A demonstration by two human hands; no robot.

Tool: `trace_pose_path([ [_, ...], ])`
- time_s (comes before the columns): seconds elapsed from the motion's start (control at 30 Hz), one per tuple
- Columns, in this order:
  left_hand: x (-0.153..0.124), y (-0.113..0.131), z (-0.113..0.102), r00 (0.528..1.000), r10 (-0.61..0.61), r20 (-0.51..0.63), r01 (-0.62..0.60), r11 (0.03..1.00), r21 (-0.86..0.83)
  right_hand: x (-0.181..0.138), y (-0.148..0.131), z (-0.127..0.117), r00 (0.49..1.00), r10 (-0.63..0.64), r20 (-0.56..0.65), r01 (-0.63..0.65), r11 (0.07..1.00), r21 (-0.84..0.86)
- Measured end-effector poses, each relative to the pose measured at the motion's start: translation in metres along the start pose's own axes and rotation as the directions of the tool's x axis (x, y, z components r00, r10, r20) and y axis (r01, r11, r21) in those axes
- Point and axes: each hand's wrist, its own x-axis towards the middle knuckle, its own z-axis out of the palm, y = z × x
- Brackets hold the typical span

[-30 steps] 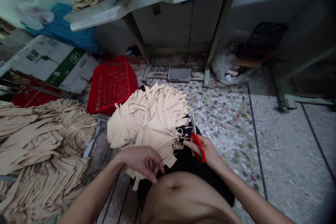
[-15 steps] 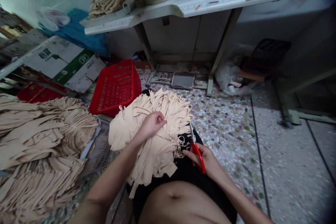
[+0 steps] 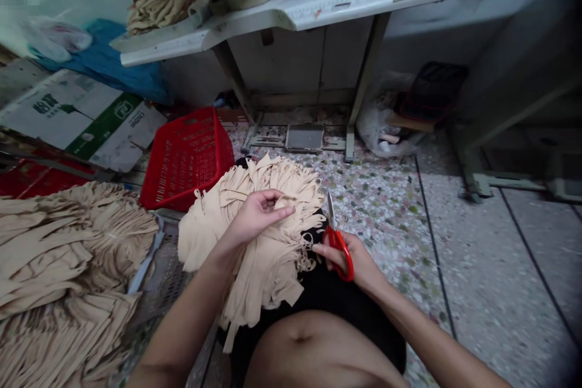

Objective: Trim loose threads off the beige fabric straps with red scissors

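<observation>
A bundle of beige fabric strips [image 3: 254, 260] lies across my lap on black clothing, its frayed, looped ends toward the right. My left hand [image 3: 261, 215] is over the middle of the bundle, thumb and fingers brought together in a pinch. What sits between those fingertips, if anything, is too small to make out. Just right of the looped ends, my right hand [image 3: 352, 257] grips red-handled scissors [image 3: 339, 245], blades pointing up and away from me. The scissor tips are beside the strips' ends, over the floor.
More beige fabric piles [image 3: 77, 248] lie at the left on a grey crate [image 3: 166, 267]. A red basket [image 3: 188, 157] stands ahead, near a white-green carton [image 3: 86, 115]. A white sewing table [image 3: 345, 3] with a machine crosses the front, a pedal [image 3: 304, 137] beneath it.
The view has turned slightly right, so the surroundings sit further left. My left hand's fingers have shifted, with the thumb more stretched out. The scissors stay in my right hand.
</observation>
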Motion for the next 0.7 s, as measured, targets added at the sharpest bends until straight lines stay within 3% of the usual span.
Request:
trace_pose_path([
  [0.17,-0.007,-0.01,0.014,0.988,-0.124,0.089,0.12,0.992,0.046,0.013,-0.022,-0.003,0.99,-0.108,-0.089,0.117,0.988,0.105],
  [0.27,-0.01,-0.018,0.013,0.98,-0.166,0.111,0.168,0.986,-0.008,0.018,-0.022,-0.006,0.984,-0.15,-0.095,0.154,0.987,0.043],
  [0.33,-0.01,-0.021,0.01,0.979,-0.178,0.094,0.185,0.981,-0.064,0.016,-0.018,-0.006,0.982,-0.186,-0.046,0.184,0.982,-0.031],
  [0.43,-0.008,-0.021,0.004,0.98,-0.188,0.069,0.194,0.976,-0.098,0.006,-0.011,-0.005,0.962,-0.247,0.118,0.263,0.953,-0.151],
  [0.53,-0.007,-0.019,0.001,0.976,-0.207,0.065,0.213,0.973,-0.091,-0.005,-0.005,-0.004,0.942,-0.217,0.257,0.291,0.907,-0.303],
  [0.7,-0.006,-0.017,0.003,0.964,-0.245,0.099,0.25,0.967,-0.046,-0.007,-0.003,-0.002,0.936,-0.187,0.299,0.308,0.846,-0.435],
])
